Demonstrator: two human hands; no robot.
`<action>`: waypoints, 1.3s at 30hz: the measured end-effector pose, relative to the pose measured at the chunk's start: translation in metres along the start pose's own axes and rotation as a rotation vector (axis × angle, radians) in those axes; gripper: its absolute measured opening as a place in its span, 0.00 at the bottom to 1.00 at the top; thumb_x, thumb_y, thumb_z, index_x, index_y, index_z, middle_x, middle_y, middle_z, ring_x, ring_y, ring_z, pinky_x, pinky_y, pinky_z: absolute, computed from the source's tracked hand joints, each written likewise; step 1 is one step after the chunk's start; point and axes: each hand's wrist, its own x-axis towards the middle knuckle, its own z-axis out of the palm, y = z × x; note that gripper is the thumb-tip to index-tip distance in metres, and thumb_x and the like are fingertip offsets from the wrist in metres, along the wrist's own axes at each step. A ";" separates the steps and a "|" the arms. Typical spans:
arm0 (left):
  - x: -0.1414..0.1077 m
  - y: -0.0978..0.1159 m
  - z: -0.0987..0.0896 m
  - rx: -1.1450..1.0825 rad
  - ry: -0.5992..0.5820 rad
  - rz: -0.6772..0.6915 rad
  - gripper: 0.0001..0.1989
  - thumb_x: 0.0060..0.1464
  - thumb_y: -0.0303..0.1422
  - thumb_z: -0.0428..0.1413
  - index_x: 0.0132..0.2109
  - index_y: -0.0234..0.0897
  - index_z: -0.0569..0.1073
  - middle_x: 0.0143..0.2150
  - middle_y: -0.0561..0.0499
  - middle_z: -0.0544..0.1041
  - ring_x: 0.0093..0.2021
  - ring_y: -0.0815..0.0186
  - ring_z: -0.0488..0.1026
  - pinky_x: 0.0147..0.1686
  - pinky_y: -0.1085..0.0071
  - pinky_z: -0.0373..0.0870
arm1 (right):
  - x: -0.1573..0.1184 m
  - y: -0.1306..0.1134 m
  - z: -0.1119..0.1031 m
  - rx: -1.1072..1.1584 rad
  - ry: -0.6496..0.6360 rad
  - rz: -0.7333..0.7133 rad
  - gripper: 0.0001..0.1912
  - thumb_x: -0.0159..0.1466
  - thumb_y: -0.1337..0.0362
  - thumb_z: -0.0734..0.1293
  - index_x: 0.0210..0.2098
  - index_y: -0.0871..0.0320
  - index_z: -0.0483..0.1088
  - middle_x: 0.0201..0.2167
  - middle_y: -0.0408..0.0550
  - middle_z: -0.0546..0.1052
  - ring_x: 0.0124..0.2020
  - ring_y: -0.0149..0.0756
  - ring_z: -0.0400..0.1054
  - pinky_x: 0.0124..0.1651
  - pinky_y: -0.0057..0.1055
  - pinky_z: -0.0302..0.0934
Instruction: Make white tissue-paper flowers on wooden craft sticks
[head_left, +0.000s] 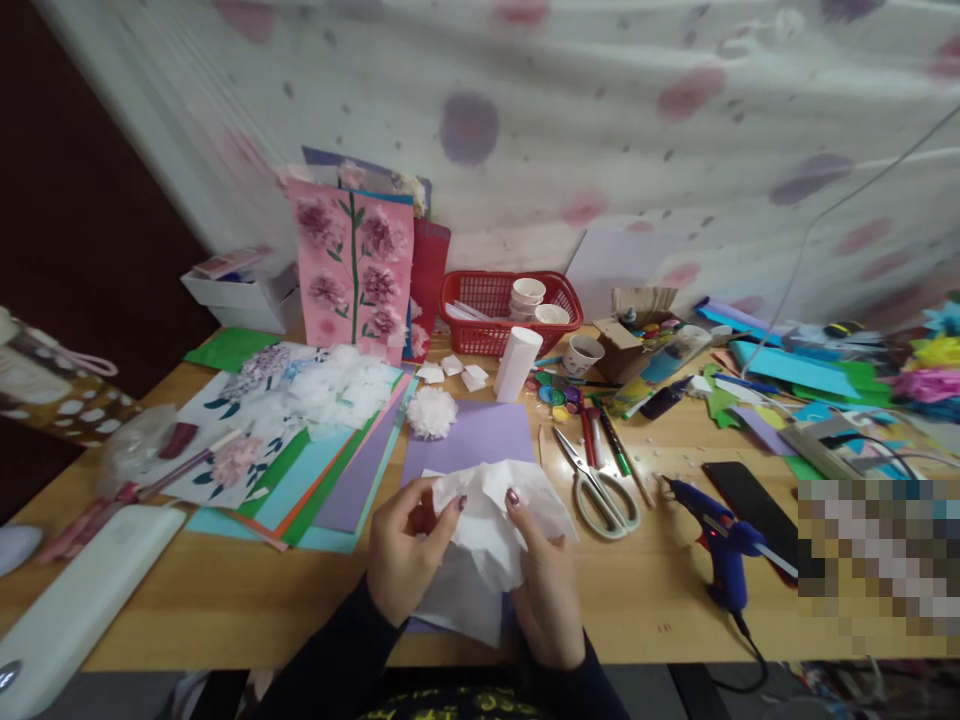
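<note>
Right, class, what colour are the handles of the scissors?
The scissors' handles are pale grey-green, seen best in the head view.

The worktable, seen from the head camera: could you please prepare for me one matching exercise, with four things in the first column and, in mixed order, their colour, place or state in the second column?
Things:
1. glue gun
2. scissors
3. basket
4. crumpled white paper

Descriptions:
A. red, with paper cups inside
B. held between the left hand and the right hand
C. dark blue, beside the black phone
D. with pale handles, lying on the table

Right pairs: 1-C, 2-D, 3-A, 4-B
</note>
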 end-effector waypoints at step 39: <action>0.012 0.016 -0.003 -0.124 -0.114 0.068 0.06 0.52 0.30 0.57 0.37 0.37 0.78 0.36 0.48 0.76 0.39 0.65 0.73 0.42 0.70 0.69 | -0.004 0.007 -0.007 0.009 -0.220 0.044 0.15 0.50 0.65 0.75 0.36 0.56 0.72 0.27 0.41 0.77 0.26 0.35 0.70 0.33 0.31 0.63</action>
